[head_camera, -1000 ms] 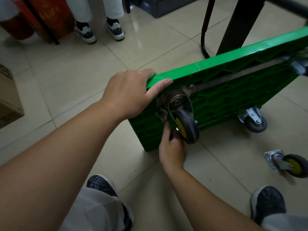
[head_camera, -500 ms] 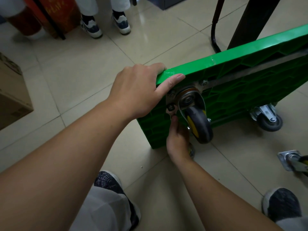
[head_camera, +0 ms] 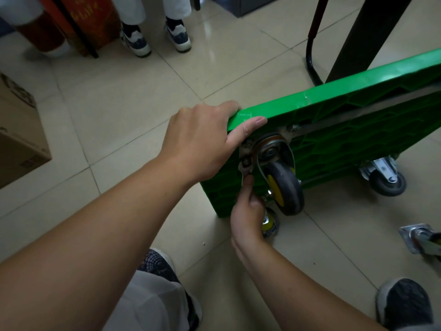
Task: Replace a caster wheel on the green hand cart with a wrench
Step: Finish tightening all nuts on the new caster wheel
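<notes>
The pale tiled floor (head_camera: 119, 111) carries everything here. The green hand cart (head_camera: 346, 139) stands tipped on its long edge on it, ribbed underside towards the camera, its near lower corner on the tiles just in front of the person's knees. A black post (head_camera: 358, 37) rises behind the cart's top edge, and a cardboard box (head_camera: 19, 139) sits well apart to the left. Beyond, a second person stands in light trousers and dark-and-white shoes (head_camera: 136, 41). The left hand (head_camera: 205, 139) grips the cart's upper near corner, fingers curled over the top edge and thumb laid along the underside rim. The right hand (head_camera: 245, 216) is lower, just beside that same corner, its fingers pinching the handle of the wrench (head_camera: 244, 168). The two hands are apart, one above the other. A grey caster wheel (head_camera: 285, 189) with a yellow hub is mounted on the underside near this corner, and a second caster (head_camera: 386, 180) hangs farther along the lower edge. A loose caster (head_camera: 420, 237) lies on the floor to the right (only its plate and part of the fork show). The wrench's head sits on a nut (head_camera: 245, 161) at the edge of the near caster's mounting plate.
</notes>
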